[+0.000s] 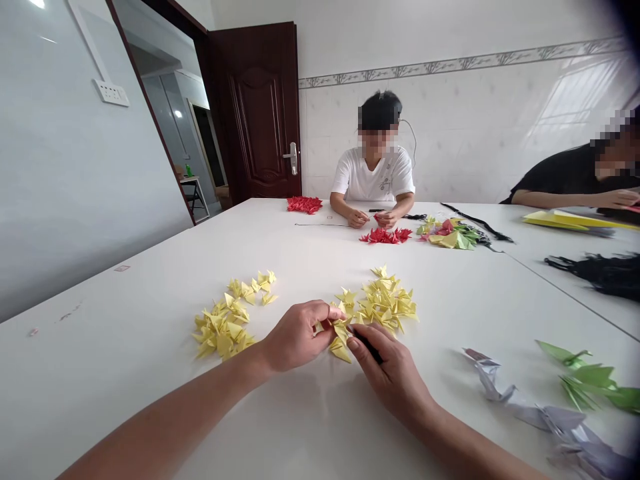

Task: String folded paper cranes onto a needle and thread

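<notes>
My left hand (305,333) pinches a small yellow folded-paper piece (341,328) near the middle of the white table. Close on its right, my right hand (393,367) is closed around a slim black tool (369,345), whose tip points at the yellow paper. Another yellow fold (341,350) shows just under the fingertips. A pile of yellow paper folds (387,303) lies behind my right hand, and a second yellow pile (223,328) is left of my left hand.
Across the table (165,293) a person in white handles red paper beside red piles (386,235) and mixed coloured folds (453,233). Grey (493,380) and green paper cranes (590,375) lie at the right front. Black cords (597,270) and a person in black are at the right.
</notes>
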`<action>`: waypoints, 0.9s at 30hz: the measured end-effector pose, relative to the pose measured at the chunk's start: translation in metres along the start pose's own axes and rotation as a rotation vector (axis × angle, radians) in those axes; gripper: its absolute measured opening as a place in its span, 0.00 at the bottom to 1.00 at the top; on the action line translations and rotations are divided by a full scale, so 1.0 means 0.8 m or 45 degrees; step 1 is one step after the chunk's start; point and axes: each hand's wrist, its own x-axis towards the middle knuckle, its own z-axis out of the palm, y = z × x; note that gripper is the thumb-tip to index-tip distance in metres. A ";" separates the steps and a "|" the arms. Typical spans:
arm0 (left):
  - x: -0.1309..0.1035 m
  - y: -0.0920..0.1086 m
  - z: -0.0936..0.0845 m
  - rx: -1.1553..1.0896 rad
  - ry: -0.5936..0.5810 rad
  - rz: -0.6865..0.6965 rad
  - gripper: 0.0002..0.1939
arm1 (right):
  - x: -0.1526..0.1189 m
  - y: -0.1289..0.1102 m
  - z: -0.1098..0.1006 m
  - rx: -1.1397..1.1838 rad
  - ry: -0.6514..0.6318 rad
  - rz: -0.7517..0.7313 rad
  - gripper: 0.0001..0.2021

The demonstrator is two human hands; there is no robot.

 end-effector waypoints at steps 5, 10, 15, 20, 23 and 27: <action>-0.001 0.001 0.001 0.068 -0.032 0.046 0.13 | 0.002 0.001 0.000 -0.013 -0.049 -0.001 0.13; -0.002 -0.002 0.001 0.090 -0.041 0.132 0.13 | 0.002 0.001 -0.003 0.019 -0.116 0.033 0.14; -0.001 -0.006 0.002 0.096 -0.036 0.196 0.12 | 0.002 -0.001 -0.005 0.085 -0.145 0.140 0.15; -0.002 -0.006 0.002 0.121 -0.057 0.175 0.12 | 0.004 -0.001 -0.003 0.118 -0.166 0.195 0.16; -0.002 -0.005 0.001 0.114 -0.058 0.171 0.12 | 0.005 0.001 -0.002 0.119 -0.167 0.183 0.17; -0.001 -0.005 0.000 0.093 -0.062 0.154 0.12 | 0.007 0.002 -0.001 0.104 -0.184 0.146 0.16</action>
